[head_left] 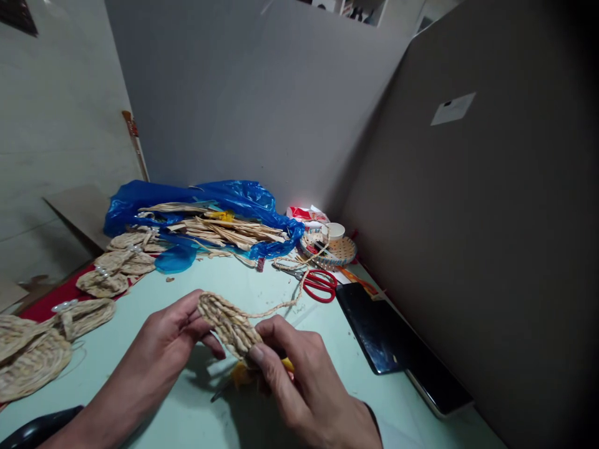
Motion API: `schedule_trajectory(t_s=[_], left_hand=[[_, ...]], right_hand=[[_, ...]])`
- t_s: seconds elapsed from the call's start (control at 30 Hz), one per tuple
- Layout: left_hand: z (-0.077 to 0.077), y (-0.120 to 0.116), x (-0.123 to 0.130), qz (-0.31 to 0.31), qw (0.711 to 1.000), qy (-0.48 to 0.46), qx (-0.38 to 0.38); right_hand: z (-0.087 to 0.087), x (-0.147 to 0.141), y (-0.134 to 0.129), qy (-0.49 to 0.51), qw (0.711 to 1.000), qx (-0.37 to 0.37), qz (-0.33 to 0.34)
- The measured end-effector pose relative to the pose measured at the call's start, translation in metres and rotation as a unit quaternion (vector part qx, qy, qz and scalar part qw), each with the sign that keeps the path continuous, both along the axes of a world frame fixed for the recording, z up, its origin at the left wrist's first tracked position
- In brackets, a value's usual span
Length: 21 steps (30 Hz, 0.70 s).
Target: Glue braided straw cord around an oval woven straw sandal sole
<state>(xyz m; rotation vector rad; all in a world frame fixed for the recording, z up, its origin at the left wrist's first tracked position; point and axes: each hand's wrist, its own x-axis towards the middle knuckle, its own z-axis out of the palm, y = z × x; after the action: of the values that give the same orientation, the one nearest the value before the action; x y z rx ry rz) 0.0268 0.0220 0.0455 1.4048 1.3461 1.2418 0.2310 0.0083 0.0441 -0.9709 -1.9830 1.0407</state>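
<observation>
A small oval coil of twisted straw cord (230, 325) is held up between my two hands. My left hand (175, 330) grips its far left end, with the fingertips behind it. My right hand (299, 365) pinches the near right end between thumb and fingers. A loose tail of braided cord (276, 308) runs from the coil toward red-handled scissors (319, 285) on the table. Under my right hand a yellow thing (243, 374) shows in part, close to a thin dark tip (218, 393); I cannot tell what it is.
A blue plastic bag (243, 193) with dry straw strips (224, 231) lies at the back. Woven straw pieces with pearls (35, 355) line the left. A basket (344, 252) with a white cup (334, 231) and two dark phones (369, 330) are right, beside a grey partition (468, 218).
</observation>
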Motion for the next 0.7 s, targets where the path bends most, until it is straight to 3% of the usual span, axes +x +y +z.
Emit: schedule_trajectory(t_s=[0.17, 0.3, 0.4, 0.47, 0.6, 0.7], left_hand=[[0.0, 0.004, -0.009, 0.021, 1.0, -0.004, -0.015], [0.003, 0.007, -0.016, 0.069, 0.994, -0.069, -0.042], [0.006, 0.001, -0.018, 0.059, 0.991, -0.1, -0.06], [0.006, -0.003, -0.019, 0.025, 0.995, -0.063, -0.073], [0.0, -0.003, -0.021, -0.031, 0.992, 0.112, -0.042], [-0.004, -0.002, -0.023, -0.039, 0.989, 0.141, -0.017]], right_hand=[[0.002, 0.0, -0.002, -0.039, 0.999, 0.011, 0.008], [0.003, 0.0, 0.0, -0.068, 0.997, 0.028, 0.02], [0.002, 0.0, 0.0, -0.107, 0.994, 0.012, 0.002], [0.002, -0.001, 0.001, -0.126, 0.992, -0.002, -0.011], [0.002, 0.0, 0.001, -0.116, 0.993, -0.002, -0.008], [0.003, -0.001, 0.0, -0.114, 0.993, -0.01, -0.007]])
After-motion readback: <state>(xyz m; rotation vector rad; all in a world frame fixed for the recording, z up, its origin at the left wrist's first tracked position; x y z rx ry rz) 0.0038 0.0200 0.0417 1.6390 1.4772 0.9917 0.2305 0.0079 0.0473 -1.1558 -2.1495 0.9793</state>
